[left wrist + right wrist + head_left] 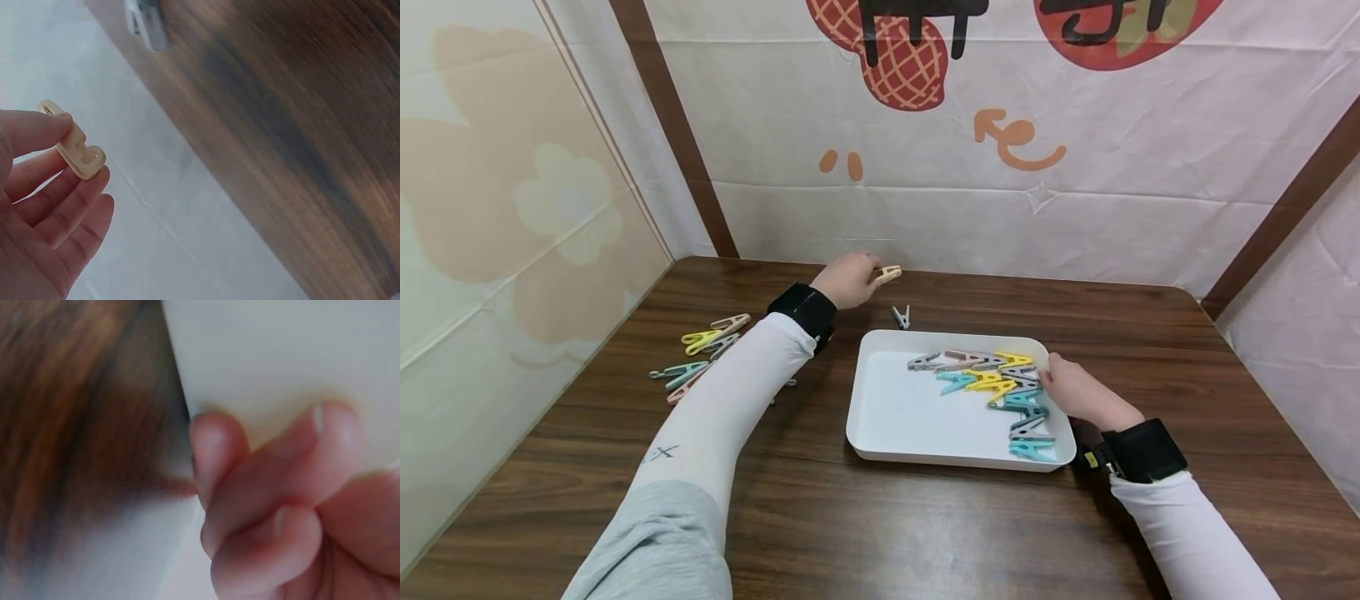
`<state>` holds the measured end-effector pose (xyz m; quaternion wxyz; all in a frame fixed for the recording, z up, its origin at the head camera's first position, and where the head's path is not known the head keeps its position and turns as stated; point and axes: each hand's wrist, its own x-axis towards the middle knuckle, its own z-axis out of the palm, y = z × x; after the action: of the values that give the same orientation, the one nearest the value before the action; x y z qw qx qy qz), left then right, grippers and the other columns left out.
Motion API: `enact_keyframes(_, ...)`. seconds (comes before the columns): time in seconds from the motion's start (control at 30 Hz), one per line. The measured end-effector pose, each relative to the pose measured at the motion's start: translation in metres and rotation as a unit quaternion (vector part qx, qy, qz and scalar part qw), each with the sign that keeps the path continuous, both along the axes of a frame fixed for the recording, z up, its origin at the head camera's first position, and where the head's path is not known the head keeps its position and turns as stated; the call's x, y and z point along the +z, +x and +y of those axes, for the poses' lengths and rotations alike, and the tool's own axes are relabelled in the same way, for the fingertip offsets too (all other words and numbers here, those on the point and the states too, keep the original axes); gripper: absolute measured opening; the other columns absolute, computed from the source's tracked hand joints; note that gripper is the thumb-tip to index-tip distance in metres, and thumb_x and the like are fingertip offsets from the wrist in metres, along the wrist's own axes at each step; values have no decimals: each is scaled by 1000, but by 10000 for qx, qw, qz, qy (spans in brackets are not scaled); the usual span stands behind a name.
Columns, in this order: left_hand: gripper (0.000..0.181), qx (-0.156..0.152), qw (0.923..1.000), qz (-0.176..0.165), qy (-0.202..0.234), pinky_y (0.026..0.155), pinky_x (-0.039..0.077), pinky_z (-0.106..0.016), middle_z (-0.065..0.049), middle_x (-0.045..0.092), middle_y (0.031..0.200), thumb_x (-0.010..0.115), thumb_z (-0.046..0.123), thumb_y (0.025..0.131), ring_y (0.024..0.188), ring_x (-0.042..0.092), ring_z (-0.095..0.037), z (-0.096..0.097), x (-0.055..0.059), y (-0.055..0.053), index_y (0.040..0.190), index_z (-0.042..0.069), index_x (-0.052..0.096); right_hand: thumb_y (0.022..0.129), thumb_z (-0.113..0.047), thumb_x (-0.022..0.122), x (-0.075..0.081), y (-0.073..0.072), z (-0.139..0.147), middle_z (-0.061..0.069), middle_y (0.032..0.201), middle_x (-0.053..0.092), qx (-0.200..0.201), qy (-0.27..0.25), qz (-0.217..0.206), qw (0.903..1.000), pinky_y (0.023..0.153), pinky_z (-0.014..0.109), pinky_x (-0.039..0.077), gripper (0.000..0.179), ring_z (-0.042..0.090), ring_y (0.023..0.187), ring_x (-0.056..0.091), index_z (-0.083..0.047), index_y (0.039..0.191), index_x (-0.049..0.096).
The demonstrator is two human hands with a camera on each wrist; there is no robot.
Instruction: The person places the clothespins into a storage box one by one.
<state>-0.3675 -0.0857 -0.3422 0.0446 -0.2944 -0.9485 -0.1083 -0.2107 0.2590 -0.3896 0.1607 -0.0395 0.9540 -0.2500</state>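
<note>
At the far side of the table my left hand (847, 282) pinches a cream clothespin (889, 273) between thumb and fingers; the left wrist view shows the same clothespin (80, 149) with the thumb pressed on its near side. My right hand (1086, 393) grips the right edge of a white tray (917, 425). In the right wrist view its curled fingers (281, 469) lie against the tray's outer wall (262, 350). Blue, yellow, grey and pinkish clothespins (992, 385) lie along the tray's back and right side.
A grey clothespin (902, 317) stands on the wooden table (880, 533) just behind the tray. Several more clothespins (700, 339) lie at the left, some hidden under the left sleeve (722, 417). A printed cloth wall (925, 217) rises at the table's back edge.
</note>
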Motion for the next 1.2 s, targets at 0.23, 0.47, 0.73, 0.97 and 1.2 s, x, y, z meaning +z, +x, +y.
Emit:
enact_keyframes(0.23,34,-333,9994,-78,49,93,43,-40,-17,59,120,60,14,96,108,56,-29,3,11,21,126,-3,59,106,-14,33,0,0,1,27,107,50,7,-36,-14,10000,52,34,46,45,25,77,56,18,136,24)
enact_keyframes(0.47,30,-847,9963,-154,12,78,48,-33,-9,59,108,63,16,95,89,57,-19,13,12,51,121,2,63,106,-15,32,-1,0,1,27,107,51,-19,-40,-17,10000,52,34,46,45,25,78,56,18,136,24)
enact_keyframes(0.73,29,-1201,9917,-237,-385,76,48,-32,-8,59,103,67,17,92,84,56,-18,21,11,80,117,3,66,106,-15,32,0,0,1,27,106,51,-18,-25,-13,10000,52,34,47,44,25,78,57,18,135,25)
enact_keyframes(0.97,24,-1081,9895,-322,-908,73,48,-30,-6,62,99,70,18,89,78,54,-16,23,2,91,109,4,68,106,-15,32,-1,0,1,27,108,51,-73,-73,-83,9999,52,34,47,45,25,78,57,16,137,24)
enact_keyframes(1.2,14,-1050,9872,-154,-1193,71,49,-32,-4,64,90,71,15,87,74,53,-16,25,-12,91,98,5,70,105,-14,32,-1,0,1,27,107,51,-71,-118,-56,9999,51,34,47,44,23,72,56,16,136,24)
